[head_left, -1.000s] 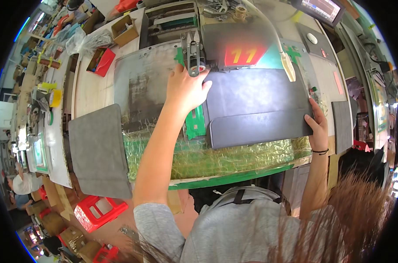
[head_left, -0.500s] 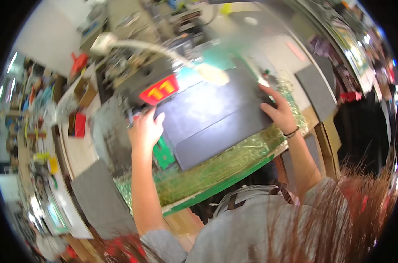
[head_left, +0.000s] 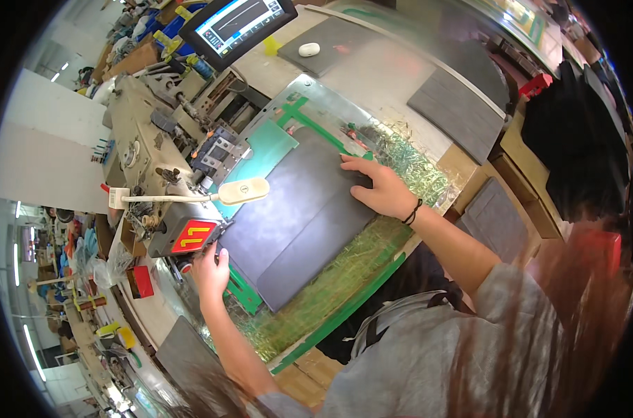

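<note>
Dark grey panel [head_left: 275, 202] mid-view, lying on the green-taped template [head_left: 245, 294]. Clock off the panel: my right hand [head_left: 385, 191] between 2 and 3, fingers spread on its edge. My left hand [head_left: 211, 274] at 8, just under the sewing machine's [head_left: 132, 143] red plate [head_left: 194, 237]; can't tell if it's gripping. LED gooseneck lamp [head_left: 244, 191] at 10, lighting the panel. Touchscreen [head_left: 238, 28] between 11 and 12, white mouse [head_left: 309, 49] at 12.

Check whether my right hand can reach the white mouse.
Probably, with a stretch: the right hand touches the dark panel, and nothing tall seems to block its way to the mouse.
</note>
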A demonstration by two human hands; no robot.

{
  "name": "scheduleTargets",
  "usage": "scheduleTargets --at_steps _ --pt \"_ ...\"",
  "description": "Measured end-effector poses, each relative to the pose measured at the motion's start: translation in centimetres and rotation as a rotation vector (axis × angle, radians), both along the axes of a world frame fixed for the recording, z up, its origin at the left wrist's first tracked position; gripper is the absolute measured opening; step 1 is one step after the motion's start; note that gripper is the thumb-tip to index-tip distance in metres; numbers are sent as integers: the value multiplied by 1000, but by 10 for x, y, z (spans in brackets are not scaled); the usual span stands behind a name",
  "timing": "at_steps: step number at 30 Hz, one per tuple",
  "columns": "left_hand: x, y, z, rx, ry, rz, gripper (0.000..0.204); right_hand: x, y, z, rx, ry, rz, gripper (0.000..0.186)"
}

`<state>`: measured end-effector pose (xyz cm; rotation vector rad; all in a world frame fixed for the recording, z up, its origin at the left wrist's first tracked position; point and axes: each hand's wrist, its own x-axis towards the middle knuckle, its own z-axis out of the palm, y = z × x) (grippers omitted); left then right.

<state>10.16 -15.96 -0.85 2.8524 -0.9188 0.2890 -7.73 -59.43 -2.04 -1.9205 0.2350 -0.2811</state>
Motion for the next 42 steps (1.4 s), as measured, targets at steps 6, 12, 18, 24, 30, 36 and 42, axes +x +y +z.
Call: scheduleTargets --at_steps 6,12,18,24,30,36,42 --pt "-1 -3 1 -95 66 105 45 5 -1 -7 6 24 -33 54" --pt "-11 -4 -4 -133 73 187 45 8 -5 -12 24 55 -31 52" --pt "-14 -4 -7 -112 30 209 44 11 -3 -10 11 63 -53 49" --pt "-25 -7 7 -59 24 270 35 13 -6 -18 -25 6 -77 44" --pt "-119 -68 4 -233 -21 -28 29 -20 -42 4 -174 -131 -344 26" --pt "-129 -82 -16 -300 24 9 30 -109 -169 -22 -925 194 -619 30" --pt "-126 -84 -16 -305 2 -2 29 -124 -194 -37 -1071 163 -466 33"
